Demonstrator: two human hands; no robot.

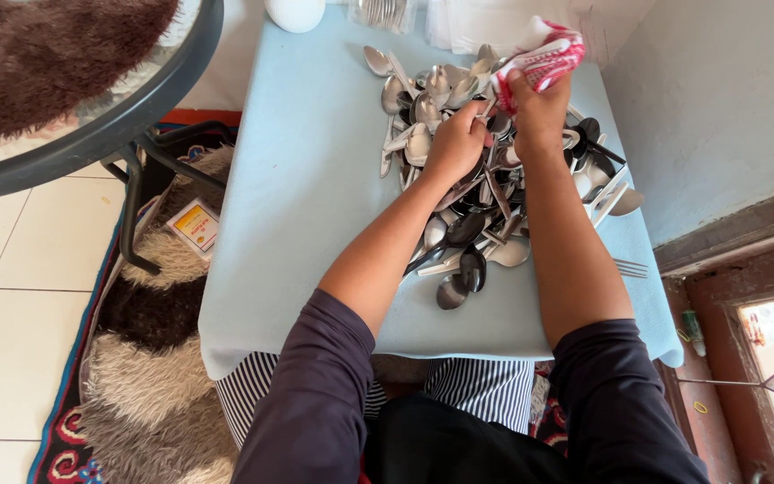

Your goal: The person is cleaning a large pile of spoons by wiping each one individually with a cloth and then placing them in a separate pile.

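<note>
Both hands work above a heap of spoons (468, 193): the right hand (537, 112) clamps a red-white cloth (544, 56) for wiping, the left hand (455, 143) apparently pinches one spoon beside it.

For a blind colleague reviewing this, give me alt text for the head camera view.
A person's left hand and right hand, which grips a red and white cloth, work over a pile of metal spoons on a small table with a light blue cover. Shaggy rug at left.
</note>
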